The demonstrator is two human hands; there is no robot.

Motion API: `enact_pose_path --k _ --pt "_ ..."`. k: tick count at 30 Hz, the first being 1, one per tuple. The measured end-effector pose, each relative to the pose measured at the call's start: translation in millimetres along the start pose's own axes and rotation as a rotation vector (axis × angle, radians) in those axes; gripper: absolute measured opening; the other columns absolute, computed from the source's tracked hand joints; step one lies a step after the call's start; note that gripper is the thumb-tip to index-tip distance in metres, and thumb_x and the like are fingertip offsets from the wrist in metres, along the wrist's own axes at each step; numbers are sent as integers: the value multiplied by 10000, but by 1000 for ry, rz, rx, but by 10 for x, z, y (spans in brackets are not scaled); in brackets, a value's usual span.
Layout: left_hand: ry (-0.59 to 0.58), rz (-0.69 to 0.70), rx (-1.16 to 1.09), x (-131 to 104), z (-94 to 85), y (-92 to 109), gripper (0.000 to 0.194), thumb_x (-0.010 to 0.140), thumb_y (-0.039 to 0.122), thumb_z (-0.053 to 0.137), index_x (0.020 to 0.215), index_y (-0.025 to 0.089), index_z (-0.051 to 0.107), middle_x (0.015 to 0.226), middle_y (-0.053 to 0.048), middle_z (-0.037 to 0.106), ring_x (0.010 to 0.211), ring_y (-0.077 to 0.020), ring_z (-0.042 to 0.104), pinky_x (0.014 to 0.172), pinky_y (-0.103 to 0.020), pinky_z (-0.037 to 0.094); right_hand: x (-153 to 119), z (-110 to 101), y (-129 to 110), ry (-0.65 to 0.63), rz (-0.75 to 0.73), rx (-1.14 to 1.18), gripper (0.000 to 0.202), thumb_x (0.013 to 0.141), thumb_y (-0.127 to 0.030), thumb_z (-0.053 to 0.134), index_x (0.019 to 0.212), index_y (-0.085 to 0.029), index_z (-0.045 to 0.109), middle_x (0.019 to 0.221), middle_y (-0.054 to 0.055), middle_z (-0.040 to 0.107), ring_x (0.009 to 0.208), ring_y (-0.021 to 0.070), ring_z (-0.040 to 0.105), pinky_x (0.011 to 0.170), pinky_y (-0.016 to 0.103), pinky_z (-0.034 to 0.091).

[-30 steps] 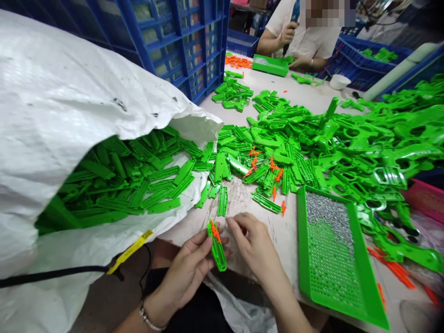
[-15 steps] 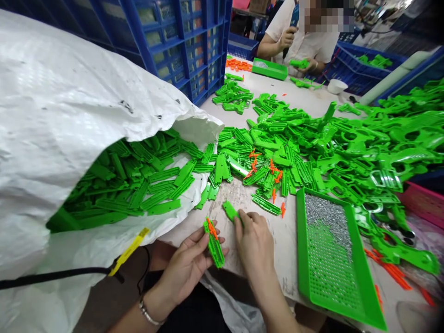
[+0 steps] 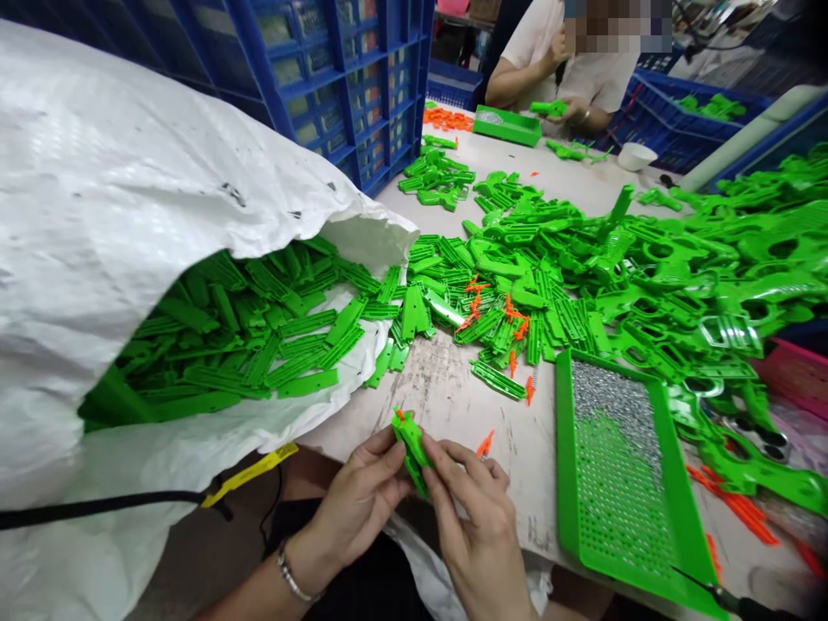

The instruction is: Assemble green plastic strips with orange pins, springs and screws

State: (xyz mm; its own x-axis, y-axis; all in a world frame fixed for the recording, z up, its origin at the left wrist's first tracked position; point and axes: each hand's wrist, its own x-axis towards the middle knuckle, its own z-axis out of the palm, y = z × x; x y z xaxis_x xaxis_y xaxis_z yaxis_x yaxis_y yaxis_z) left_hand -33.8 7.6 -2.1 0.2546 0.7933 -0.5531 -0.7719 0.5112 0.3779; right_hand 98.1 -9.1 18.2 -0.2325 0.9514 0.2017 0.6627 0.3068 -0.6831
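Where the two hands meet: a green casing (image 3: 414, 457), tilted, held over the near edge of the surface (image 3: 440, 371); an orange part (image 3: 400, 415) shows at its far end.
Left hand (image 3: 362, 487): grasping the casing from its left side, thumb laid along it; bracelet (image 3: 294, 576) at the wrist.
Right hand (image 3: 479, 500): fingertips closed on the casing from its right side.
Loose orange piece (image 3: 486, 443): on the surface, just beyond the right hand.
Green tray (image 3: 567, 483): right of the hands, perforated floor, small metal parts (image 3: 614, 404) massed toward its far end.
Dark-handled tool (image 3: 743, 604): at the tray's near right corner, partly out of frame.
White sack (image 3: 161, 172): at left, mouth open, filled with green strips (image 3: 259, 345).
Green heap (image 3: 556, 250): beyond the hands, orange pieces scattered at its near side.
Co-worker (image 3: 599, 86): across the surface, holding a green part (image 3: 548, 109).
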Motion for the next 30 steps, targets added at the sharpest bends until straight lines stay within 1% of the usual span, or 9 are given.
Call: enact_pose_path --k 8,12,16,20,22,24,26,28,30 --pt "28 5 80 -8 43 -66 219 672 185 674 891 182 678 911 -70 683 959 -211 569 863 -330 425 -51 25 7 -7 -113 -165 412 838 -43 395 1217 -202 416 1119 94 519 1029 178 489 837 364 211" --pt "60 77 88 -24 101 -143 220 682 218 666 901 204 678 998 -71 665 1031 -219 531 906 -332 392 -72 24 6 20 -118 -192 393 836 -55 413 1206 -185 427 1090 106 522 1002 188 505 814 361 227" --pt "42 104 110 -38 150 -207 206 687 239 659 887 193 679 1017 -81 657 1050 -234 519 916 -349 380 -86 13 26 49 -125 -243 391 834 -75 413 1203 -199 442 1074 101 527 965 198 527 793 355 236" --pt "23 136 158 -61 202 -232 265 684 243 663 943 194 641 1009 -74 656 1003 -216 547 912 -325 373 -123 -23 43 95 -134 -226 303 868 -136 394 1144 -214 493 1058 82 546 911 186 554 817 355 223" --pt "47 148 151 -68 229 -238 249 704 259 645 945 202 622 960 -58 669 950 -191 571 861 -293 404 -169 -39 67 180 -88 -120 225 867 -195 454 1088 -183 493 986 63 574 879 174 558 832 346 234" --pt "61 147 148 -70 257 -250 224 726 286 620 934 203 606 917 -52 675 908 -178 585 778 -261 437 -221 -47 102 223 1 -61 238 838 -280 524 1039 -159 482 909 47 584 830 174 557 816 339 251" --pt "41 132 161 -66 288 -274 205 728 288 617 914 203 597 875 -43 676 869 -170 594 736 -248 447 -261 -47 133 171 73 -43 198 837 -312 521 967 -165 495 835 21 578 751 159 549 761 321 273" --pt "-2 116 178 -61 329 -310 176 723 277 624 878 199 596 784 -17 670 800 -154 604 761 -258 441 -285 -48 146 112 99 -15 120 861 -275 473 904 -168 507 759 6 553 697 147 526 707 305 303" --pt "-48 106 200 -58 382 -354 166 712 273 635 850 188 599 697 7 645 710 -135 604 806 -281 429 -316 -77 144 131 98 11 109 876 -241 435 838 -167 506 685 -3 517 652 138 497 661 289 337"
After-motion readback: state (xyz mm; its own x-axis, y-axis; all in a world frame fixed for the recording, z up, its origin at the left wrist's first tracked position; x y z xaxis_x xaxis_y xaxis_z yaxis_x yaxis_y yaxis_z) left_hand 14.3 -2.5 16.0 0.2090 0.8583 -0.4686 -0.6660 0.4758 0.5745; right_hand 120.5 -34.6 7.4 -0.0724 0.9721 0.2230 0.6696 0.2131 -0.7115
